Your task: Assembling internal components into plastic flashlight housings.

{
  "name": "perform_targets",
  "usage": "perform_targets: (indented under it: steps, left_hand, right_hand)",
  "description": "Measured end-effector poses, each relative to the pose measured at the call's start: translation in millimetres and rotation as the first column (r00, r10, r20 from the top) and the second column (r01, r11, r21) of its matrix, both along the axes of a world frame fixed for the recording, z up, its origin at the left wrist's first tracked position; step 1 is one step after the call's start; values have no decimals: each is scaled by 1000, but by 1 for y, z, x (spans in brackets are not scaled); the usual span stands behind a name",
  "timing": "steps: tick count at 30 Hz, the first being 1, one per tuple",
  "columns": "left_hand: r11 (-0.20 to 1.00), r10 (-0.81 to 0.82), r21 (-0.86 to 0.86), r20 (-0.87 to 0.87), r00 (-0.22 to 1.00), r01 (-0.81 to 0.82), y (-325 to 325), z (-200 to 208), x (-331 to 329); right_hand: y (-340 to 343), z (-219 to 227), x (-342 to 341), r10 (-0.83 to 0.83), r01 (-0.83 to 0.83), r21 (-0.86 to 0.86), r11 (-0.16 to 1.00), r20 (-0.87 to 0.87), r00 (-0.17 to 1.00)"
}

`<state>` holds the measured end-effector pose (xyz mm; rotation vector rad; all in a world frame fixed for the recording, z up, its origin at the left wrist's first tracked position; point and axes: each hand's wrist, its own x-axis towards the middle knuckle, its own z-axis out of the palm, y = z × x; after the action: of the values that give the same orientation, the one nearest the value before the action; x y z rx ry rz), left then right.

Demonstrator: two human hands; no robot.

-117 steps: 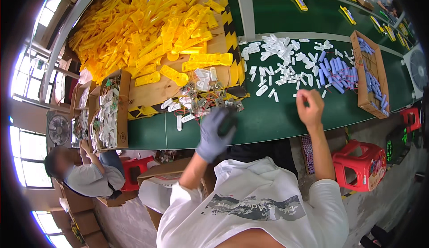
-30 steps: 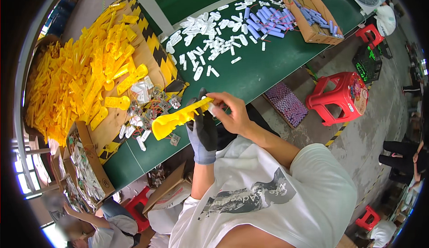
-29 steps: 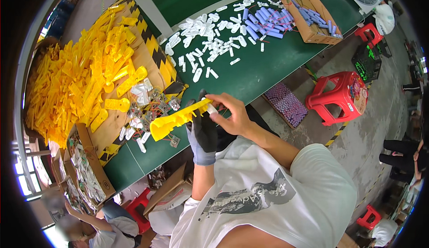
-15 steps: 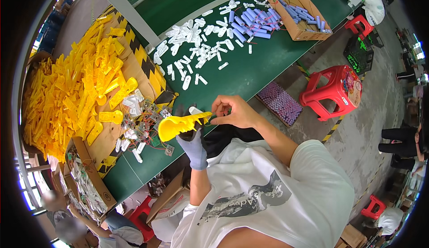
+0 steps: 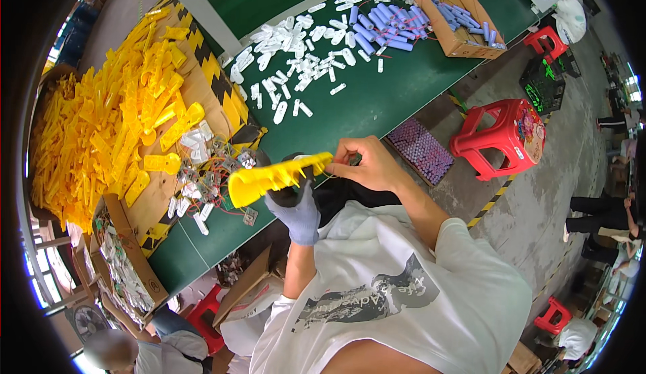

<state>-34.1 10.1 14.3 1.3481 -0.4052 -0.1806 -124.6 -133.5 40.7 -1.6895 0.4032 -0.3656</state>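
Observation:
My left hand (image 5: 296, 211), in a grey glove with dark fingers, grips a yellow plastic housing (image 5: 272, 180). The piece is held edge-on, its wide rounded end toward the left and its narrow end toward my right hand. My bare right hand (image 5: 370, 164) is closed in a pinch right at that narrow end. Whatever lies between those fingertips is too small to make out, though a bit of something dark shows by the palm. Beside the left hand, small circuit boards with red wires (image 5: 214, 179) lie heaped with white plastic pieces (image 5: 200, 220).
A large heap of yellow housings (image 5: 108, 125) covers the wooden board at left. White parts (image 5: 296, 54) and purple cylindrical cells (image 5: 390, 25) lie across the green table (image 5: 350, 115). A cardboard box (image 5: 464, 45) stands far right; a red stool (image 5: 501, 138) is beyond the table's edge.
The yellow housing has tilted flatter, its narrow end rising and shifting slightly right. My right hand has moved a little right and up with it, still pinching at the tip.

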Motion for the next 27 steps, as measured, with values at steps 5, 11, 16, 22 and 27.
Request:
perform_targets:
  steps: [5,11,16,22,27]
  left_hand:
    - [964,147,-201,-131,980,-172,-12,38,32]
    - [982,113,-153,3,994,-111,-3,37,53]
    - [980,92,-171,-45,995,-98,-2,23,56]
    - [977,-138,-198,-292,946,81,-2,19,46]
    - [890,-431,-323,-358,829,323,-5,-6,34]
  right_hand:
    - [-5,4,-14,86,-67,-163,984,114,990]
    - [-3,12,-26,4,-144,508,849,266,964]
    - [-9,11,-22,72,-306,545,781,408,910]
    - [-15,19,-3,88,-261,492,831,347,934]
    - [-6,0,49,-12,-81,419,904,216,976]
